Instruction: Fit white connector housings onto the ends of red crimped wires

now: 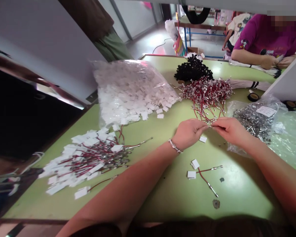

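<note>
My left hand, a bracelet on its wrist, and my right hand meet at their fingertips over the green table. Both are closed in a pinch on a small silver metal terminal; any wire attached to it is hidden by the fingers. Just beyond them lies a pile of short red wires with metal terminals. Below the fingers is a loose white plastic connector housing. Nearer to me, two red wires with white housings lie crossed.
A clear bag of white housings spills open at the left. In front of it lies a heap of housings with red wires. To the right are a bag of metal terminals and tape rolls. A co-worker handles wires opposite.
</note>
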A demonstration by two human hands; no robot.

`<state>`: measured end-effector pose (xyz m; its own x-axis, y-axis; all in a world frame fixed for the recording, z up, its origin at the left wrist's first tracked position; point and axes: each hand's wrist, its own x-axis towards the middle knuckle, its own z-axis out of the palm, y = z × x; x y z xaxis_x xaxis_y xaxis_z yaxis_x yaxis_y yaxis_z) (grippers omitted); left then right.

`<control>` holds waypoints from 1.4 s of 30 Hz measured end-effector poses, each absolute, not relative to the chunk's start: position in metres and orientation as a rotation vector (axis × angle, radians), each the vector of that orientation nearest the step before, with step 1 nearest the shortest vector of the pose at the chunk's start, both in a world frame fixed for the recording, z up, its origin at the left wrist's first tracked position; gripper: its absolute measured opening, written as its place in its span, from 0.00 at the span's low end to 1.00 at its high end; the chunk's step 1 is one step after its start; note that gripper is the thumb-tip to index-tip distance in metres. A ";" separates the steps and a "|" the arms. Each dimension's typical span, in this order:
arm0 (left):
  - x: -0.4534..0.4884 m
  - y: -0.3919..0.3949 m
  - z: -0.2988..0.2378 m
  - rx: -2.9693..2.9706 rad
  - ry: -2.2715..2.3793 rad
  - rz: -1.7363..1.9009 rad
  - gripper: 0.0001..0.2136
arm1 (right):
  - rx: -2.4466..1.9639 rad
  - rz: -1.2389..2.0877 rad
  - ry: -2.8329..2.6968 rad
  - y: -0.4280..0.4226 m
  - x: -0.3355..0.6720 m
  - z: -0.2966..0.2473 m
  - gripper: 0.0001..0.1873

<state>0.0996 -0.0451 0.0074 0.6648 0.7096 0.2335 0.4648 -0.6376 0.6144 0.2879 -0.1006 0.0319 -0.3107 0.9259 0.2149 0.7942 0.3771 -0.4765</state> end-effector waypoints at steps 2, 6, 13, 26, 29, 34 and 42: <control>0.098 -0.045 0.008 2.580 0.843 0.621 0.11 | -1.522 0.490 -2.173 -0.102 0.286 0.038 0.08; 0.097 -0.041 0.010 2.693 0.685 0.648 0.13 | -1.650 0.685 -2.061 -0.103 0.283 0.046 0.09; 0.095 -0.035 0.017 2.577 0.685 0.704 0.14 | -1.865 0.566 -2.248 -0.088 0.336 0.041 0.07; 0.090 -0.026 0.011 2.208 0.917 0.403 0.09 | -1.987 0.082 -2.362 -0.090 0.290 0.020 0.07; 0.088 -0.021 0.007 1.974 0.942 0.551 0.10 | -1.975 0.111 -2.288 -0.089 0.284 0.010 0.07; 0.093 -0.021 -0.001 1.680 0.862 0.646 0.12 | -1.827 0.300 -2.012 -0.093 0.290 0.021 0.05; 0.097 -0.024 -0.005 1.501 0.820 0.688 0.14 | -1.821 0.314 -2.074 -0.100 0.280 0.024 0.06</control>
